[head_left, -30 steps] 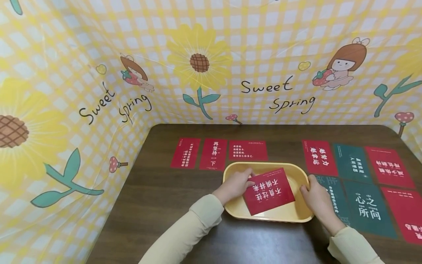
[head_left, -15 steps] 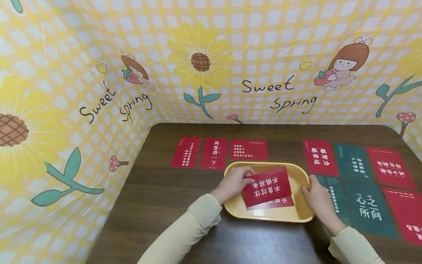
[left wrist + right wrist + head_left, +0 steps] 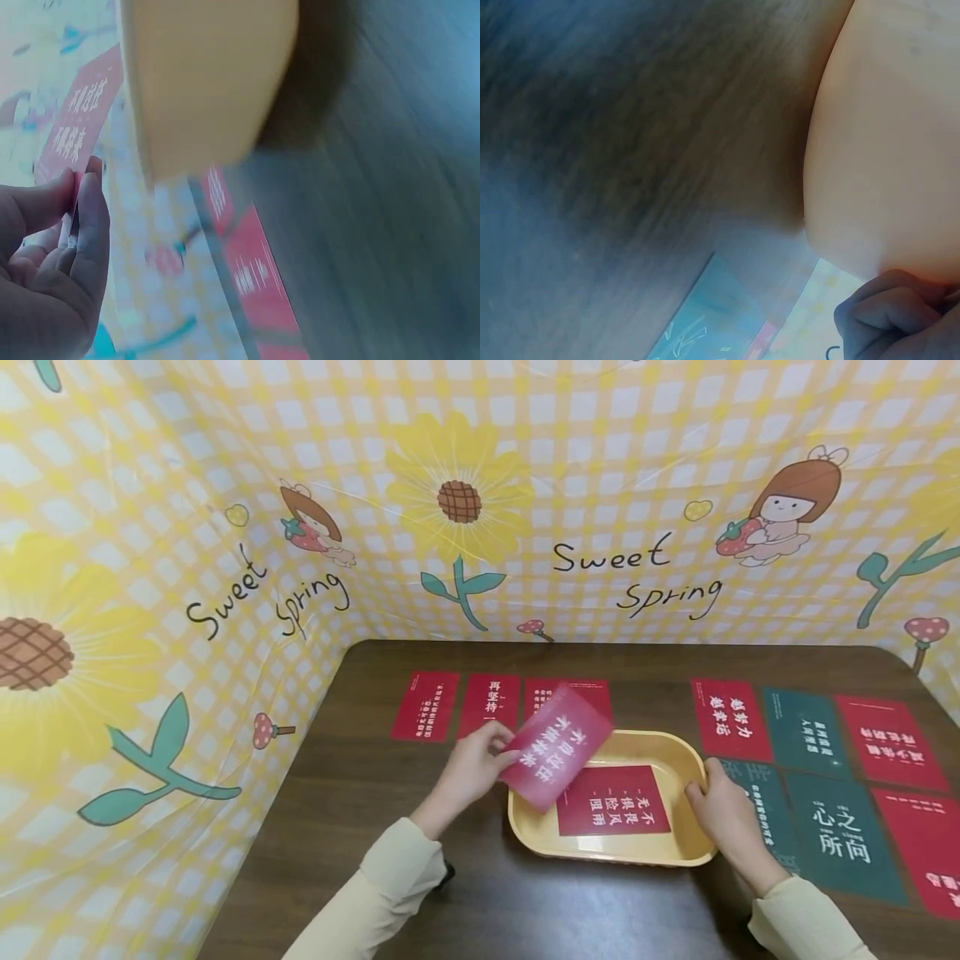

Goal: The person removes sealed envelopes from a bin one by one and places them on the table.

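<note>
A red card with white lettering (image 3: 558, 747) is pinched by its near left corner between the thumb and fingers of my left hand (image 3: 471, 768). It is tilted over the left end of a yellow plastic tray (image 3: 678, 852), blurred by motion. The left wrist view shows the same red card (image 3: 82, 116) rising from the fingertips. Inside the tray lies another red card (image 3: 615, 802). My right hand (image 3: 723, 814) grips the tray's right rim, thumb on the inside; the right wrist view has its curled fingers (image 3: 892, 307) at the tray wall (image 3: 892, 150).
Along the back left of the brown table (image 3: 337, 860) lie three red cards, including the leftmost red card (image 3: 425, 706). Red and green cards fill the right side, among them a green card (image 3: 843, 835). A checked cloth (image 3: 637, 485) hangs behind the table.
My left hand has lifted the upper red card out of the tray and moved it left and up, uncovering the red card beneath. My right hand keeps its grip on the rim.
</note>
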The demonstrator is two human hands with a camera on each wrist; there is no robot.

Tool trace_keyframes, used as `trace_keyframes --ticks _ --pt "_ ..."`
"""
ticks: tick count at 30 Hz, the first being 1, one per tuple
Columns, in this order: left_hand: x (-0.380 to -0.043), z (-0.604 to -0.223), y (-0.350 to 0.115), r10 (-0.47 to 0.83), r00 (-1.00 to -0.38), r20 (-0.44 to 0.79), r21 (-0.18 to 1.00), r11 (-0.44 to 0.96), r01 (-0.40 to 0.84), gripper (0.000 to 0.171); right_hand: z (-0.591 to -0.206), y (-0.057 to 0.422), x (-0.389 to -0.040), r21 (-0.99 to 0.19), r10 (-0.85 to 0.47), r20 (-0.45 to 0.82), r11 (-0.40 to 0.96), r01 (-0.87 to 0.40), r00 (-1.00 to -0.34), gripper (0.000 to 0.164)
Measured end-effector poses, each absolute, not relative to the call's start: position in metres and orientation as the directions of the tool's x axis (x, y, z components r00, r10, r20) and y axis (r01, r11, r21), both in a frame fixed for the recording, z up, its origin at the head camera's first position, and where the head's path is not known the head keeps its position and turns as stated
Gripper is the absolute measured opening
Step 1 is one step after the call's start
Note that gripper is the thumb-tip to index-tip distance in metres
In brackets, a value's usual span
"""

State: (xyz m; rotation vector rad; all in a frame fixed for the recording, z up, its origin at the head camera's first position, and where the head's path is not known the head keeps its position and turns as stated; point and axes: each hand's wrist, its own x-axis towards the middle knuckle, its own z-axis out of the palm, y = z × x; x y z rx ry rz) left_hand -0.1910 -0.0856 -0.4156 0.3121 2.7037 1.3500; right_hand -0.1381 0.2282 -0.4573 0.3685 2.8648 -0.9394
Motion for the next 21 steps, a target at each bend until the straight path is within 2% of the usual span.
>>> trace_keyframes --ticks 5,11,15,21 --pt "-0.191 -0.415 -0.133 0.064 -0.996 -0.063 0.873 0.488 -0.024 0.019 -0.456 0.228 -0.137 -0.570 0.193 -0.169 0.781 0.255 -0.967 0.019" --pt "-0.188 -0.417 -0.192 -0.076 -0.986 -0.148 0.891 0.422 -0.167 0.024 -0.457 0.228 -0.137 -0.573 0.189 -0.151 0.783 0.242 -0.970 0.018" --pt "-0.178 -0.426 -0.218 -0.081 -0.974 -0.211 0.865 0.449 -0.225 0.027 -0.458 0.227 -0.136 -0.573 0.189 -0.152 0.783 0.242 -0.970 0.018" --pt "-0.161 -0.449 -0.220 0.029 -0.941 -0.338 0.874 0.381 -0.302 0.026 -0.456 0.227 -0.136 -0.572 0.180 -0.152 0.786 0.235 -0.972 0.018"
